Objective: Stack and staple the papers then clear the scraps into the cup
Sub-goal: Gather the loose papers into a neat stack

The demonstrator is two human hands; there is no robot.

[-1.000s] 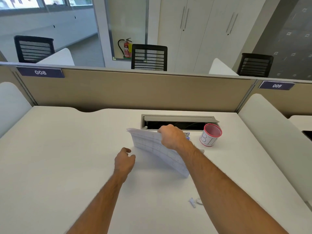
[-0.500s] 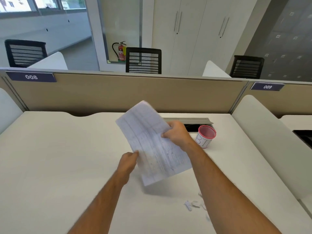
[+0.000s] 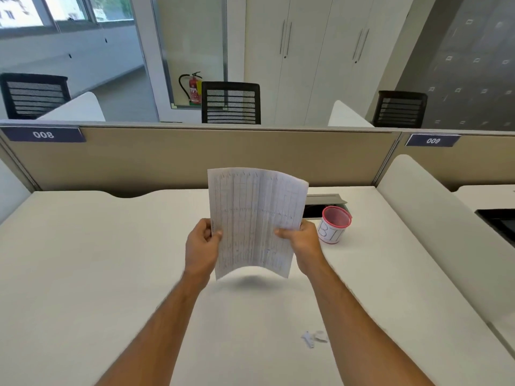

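Observation:
Printed papers [image 3: 255, 218] with ruled table lines stand upright above the middle of the white desk [image 3: 83, 274], bowed slightly toward me. My left hand [image 3: 202, 247] pinches their left edge and my right hand [image 3: 302, 243] pinches their right edge, both near the lower half. A white paper cup [image 3: 334, 224] with a red rim and hand-drawn letters stands on the desk just right of my right hand. Small white paper scraps [image 3: 313, 337] lie on the desk near my right forearm. No stapler shows.
An open cable tray [image 3: 326, 200] is sunk into the desk behind the cup. A beige partition [image 3: 195, 157] closes the far edge, and a white divider [image 3: 434, 218] bounds the right side. Black chairs stand beyond the partition.
The papers went from lying tilted on the desk in my right hand to being held upright in both hands. My left hand has taken hold of their left edge.

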